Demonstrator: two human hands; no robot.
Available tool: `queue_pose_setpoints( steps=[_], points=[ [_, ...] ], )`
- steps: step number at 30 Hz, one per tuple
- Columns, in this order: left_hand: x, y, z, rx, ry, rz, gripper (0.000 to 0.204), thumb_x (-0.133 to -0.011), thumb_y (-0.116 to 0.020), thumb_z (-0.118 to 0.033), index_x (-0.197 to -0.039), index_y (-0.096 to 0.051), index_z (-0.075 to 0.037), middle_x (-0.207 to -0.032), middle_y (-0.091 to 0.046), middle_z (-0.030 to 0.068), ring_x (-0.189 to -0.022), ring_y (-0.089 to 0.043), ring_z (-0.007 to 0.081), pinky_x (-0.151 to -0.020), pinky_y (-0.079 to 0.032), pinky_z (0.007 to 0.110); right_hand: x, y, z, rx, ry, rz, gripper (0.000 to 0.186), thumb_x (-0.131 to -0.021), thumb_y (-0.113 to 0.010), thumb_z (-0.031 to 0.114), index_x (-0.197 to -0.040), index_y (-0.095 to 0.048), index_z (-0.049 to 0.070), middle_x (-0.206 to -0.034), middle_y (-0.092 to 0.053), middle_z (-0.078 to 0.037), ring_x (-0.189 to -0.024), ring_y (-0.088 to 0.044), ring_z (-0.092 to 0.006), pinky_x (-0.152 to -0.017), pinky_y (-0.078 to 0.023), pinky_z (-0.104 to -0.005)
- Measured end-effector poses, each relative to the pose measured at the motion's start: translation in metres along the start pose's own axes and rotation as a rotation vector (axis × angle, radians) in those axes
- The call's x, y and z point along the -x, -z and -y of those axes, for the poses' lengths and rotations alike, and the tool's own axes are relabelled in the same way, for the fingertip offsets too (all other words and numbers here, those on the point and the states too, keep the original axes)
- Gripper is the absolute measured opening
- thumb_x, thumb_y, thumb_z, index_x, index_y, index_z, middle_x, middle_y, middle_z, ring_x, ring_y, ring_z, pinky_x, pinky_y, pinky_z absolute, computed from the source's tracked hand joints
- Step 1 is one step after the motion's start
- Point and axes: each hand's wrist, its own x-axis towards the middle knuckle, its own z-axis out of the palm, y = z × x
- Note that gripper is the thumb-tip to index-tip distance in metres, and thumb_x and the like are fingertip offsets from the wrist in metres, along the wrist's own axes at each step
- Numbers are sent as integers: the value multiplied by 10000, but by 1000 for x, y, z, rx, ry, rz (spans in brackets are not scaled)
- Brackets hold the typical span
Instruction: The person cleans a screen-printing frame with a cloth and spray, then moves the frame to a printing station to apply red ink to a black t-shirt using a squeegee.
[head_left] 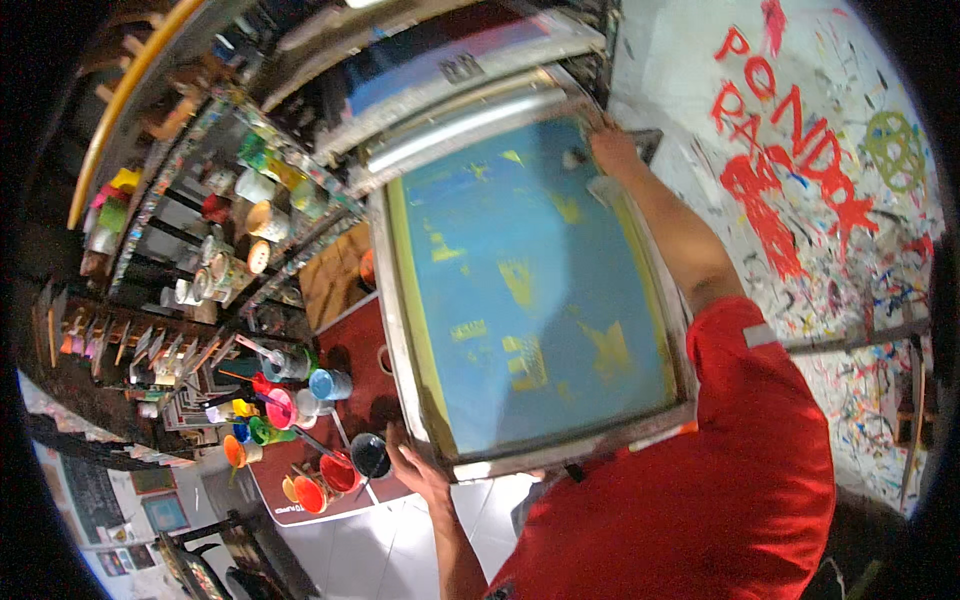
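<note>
A large screen-printing frame [405, 330] fills the middle of the view, tilted. Its blue mesh [550, 260] carries faint yellow stencil shapes, with yellowish strips along the sides. My left hand [420, 472] grips the frame's lower left corner, its fingers partly hidden beneath the edge. At the upper right edge, my right hand [612, 150] is closed around the frame, the arm in a red sleeve reaching along its right side. The near edge of the frame comes close to my red shirt.
Left of the frame, a dark red table [350, 350] bears several open paint pots, including a black one [371, 456] near my left hand. Shelves [175, 215] with more pots stand farther left. More frames [450, 75] are stacked at the far side; a paint-splattered wall [690, 130] rises right.
</note>
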Motion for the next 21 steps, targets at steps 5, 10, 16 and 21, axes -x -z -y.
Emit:
queue_pose_setpoints(
  steps=[5, 10, 16, 21],
  points=[
    [0, -1, -3, -41, 17, 1, 670, -1091, -369, -468, -1391, -481, 120, -1388, -562, 249, -1292, -535, 323, -1126, -381, 440, 63, 99, 43, -8, -105, 414, 475, -1008, -492, 322, -1308, -613, -25, -1522, -430, -260, -1441, -377, -404, -1191, -323, -493],
    [-1, 2, 5, -63, -19, 0, 611, -1105, -338, -409, -1367, -523, 112, -1374, -579, 245, -1285, -537, 337, -1133, -364, 441, 232, 162, 105, -82, -237, 103, 544, -998, -550, 426, -1298, -625, -22, -1562, -357, -277, -1426, -384, -446, -1149, -374, -511],
    [-1, 1, 7, -119, -50, 4, 580, -1099, -359, -391, -1361, -539, 95, -1371, -583, 247, -1262, -554, 344, -1105, -387, 432, 366, 303, 160, -263, -491, 547, 621, -986, -530, 482, -1341, -607, -21, -1666, -177, -217, -1491, -287, -431, -1193, -279, -560],
    [1, 3, -7, 16, -79, -16, 494, -1089, -416, -299, -1362, -535, 96, -1346, -600, 247, -1263, -562, 357, -1107, -398, 444, 360, 292, 151, -218, -306, 468, 610, -1009, -496, 469, -1415, -566, 19, -1680, -131, -211, -1526, -196, -440, -1214, -222, -574]
  ],
)
